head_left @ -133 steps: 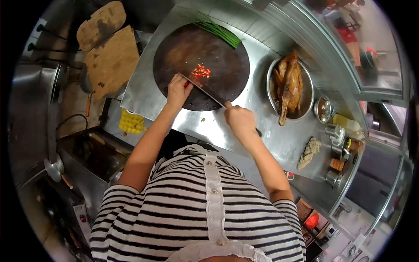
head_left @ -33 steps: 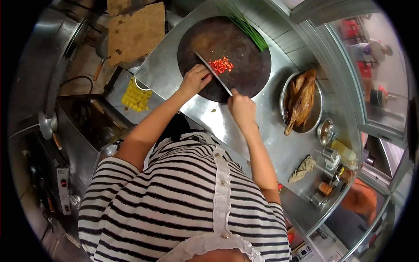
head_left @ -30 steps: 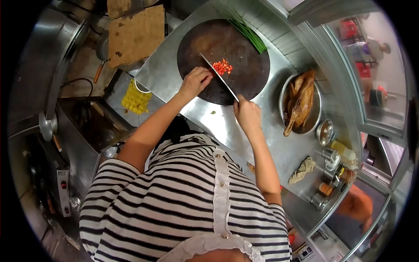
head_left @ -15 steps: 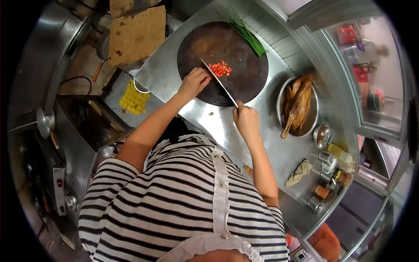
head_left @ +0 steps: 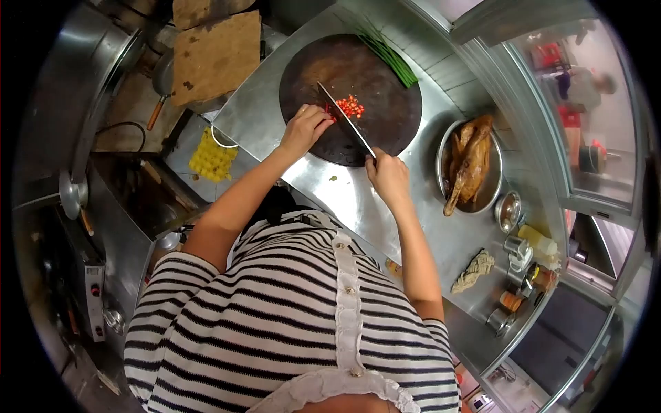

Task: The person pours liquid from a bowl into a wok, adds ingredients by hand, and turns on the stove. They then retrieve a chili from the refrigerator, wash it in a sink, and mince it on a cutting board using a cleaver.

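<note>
Head view: gripping knife (head_left: 348,122) w/ R hand (head_left: 389,177), fist wrapped round handle at near R edge of board (head_left: 310,69). Slanting blade off to far L, over board. Pinching red chilli (head_left: 333,119) w/ L hand (head_left: 305,131), fingers bunched on blade's L side; seeing chilli only at fingertips, rest hidden. Have chopped bits (head_left: 352,107) heaped just R of blade, opp. L fingertips & apart from R hand. Have stalks (head_left: 390,62) laid along board's far R edge, well apart from both hands. Have duck (head_left: 471,162) in bowl (head_left: 497,180) on table (head_left: 358,186), R of R hand, plus rag (head_left: 473,270) nr jars (head_left: 511,301).
</note>
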The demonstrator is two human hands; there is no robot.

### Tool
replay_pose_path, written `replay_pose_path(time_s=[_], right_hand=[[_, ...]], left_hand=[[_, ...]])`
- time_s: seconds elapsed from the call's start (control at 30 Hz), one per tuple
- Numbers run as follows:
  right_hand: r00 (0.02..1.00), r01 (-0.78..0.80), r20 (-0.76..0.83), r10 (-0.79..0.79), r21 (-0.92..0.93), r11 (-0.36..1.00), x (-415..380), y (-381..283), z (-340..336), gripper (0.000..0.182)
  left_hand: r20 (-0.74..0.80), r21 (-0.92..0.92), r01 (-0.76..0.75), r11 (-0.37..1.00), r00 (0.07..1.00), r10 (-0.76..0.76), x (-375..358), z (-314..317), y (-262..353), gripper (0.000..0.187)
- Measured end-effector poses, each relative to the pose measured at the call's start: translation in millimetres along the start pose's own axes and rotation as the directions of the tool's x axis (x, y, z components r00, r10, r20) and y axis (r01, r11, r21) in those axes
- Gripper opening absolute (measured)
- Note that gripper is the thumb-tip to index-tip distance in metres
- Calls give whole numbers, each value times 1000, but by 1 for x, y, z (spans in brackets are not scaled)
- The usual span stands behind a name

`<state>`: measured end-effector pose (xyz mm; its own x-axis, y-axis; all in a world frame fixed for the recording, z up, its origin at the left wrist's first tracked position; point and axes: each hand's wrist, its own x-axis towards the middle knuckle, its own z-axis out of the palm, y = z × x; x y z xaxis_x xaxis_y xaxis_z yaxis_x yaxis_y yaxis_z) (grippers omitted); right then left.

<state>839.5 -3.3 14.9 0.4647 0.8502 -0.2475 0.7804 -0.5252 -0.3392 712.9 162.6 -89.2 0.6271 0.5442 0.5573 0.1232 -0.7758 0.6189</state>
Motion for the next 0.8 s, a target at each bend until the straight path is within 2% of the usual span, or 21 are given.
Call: replay_pose_path(time_s=[0.17,0.27,0.37,0.4,0.5,0.53,0.63,0.73,0.8], right_hand=[[1000,-19,-19,19,22,1000,-17,8,0,21],[999,-35,-34,36,28,999,-20,12,3,20],[996,-82,-36,84,54,995,-24,16,3,20],[994,-103,-36,105,68,992,-25,17,2,20],[992,-99,-59,107,134,986,-28,22,1,21],[991,-108,-59,117,134,985,-29,24,1,22],[991,-113,-61,122,133,985,-29,24,-1,23],[991,-112,-61,122,138,984,-32,22,-4,24],[991,-114,-53,122,137,984,-32,19,-6,24]], left_hand=[[18,3,20,1000,1000,-20,0,-5,5,16],[-95,41,-13,999,995,16,9,-6,11,18],[-24,-66,278,958,960,-280,13,0,7,19],[-74,-64,290,955,953,-294,16,3,3,18],[-2,-41,379,925,925,-379,24,4,-10,16],[63,31,364,931,929,-366,26,2,-14,13],[112,22,336,942,935,-336,28,-2,-18,12],[120,-10,208,978,971,-205,32,-3,-19,9],[148,-48,225,973,965,-216,34,-2,-18,9]])
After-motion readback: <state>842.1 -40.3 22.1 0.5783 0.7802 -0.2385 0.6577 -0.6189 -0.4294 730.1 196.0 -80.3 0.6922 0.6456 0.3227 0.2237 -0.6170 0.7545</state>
